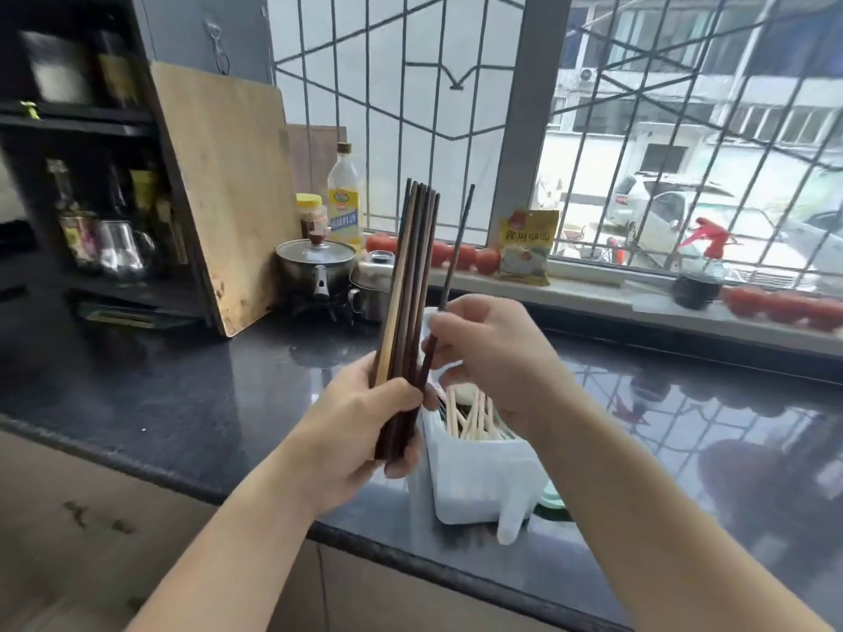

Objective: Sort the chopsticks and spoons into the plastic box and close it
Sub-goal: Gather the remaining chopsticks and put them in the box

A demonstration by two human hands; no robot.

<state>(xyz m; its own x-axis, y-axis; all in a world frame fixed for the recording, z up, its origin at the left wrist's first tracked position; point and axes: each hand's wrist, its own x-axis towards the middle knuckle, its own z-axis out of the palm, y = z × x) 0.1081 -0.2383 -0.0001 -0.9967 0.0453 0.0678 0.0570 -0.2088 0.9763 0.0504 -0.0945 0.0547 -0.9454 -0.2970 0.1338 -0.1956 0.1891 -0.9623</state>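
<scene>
Upright, chopstick bundle (408, 285) in left hand (365, 426)

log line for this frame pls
left hand: grips dark chopstick bundle, upright | right hand: pinches single dark chopstick | white plastic box: open, holds light chopsticks

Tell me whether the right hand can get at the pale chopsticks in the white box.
Probably yes: the right hand hovers just above the open white box, but it pinches a dark chopstick.

Both forearms are bare up to the frame's lower edge, with no sleeve, watch or ring showing; the left hand (360, 431) and right hand (492, 353) are ungloved
</scene>
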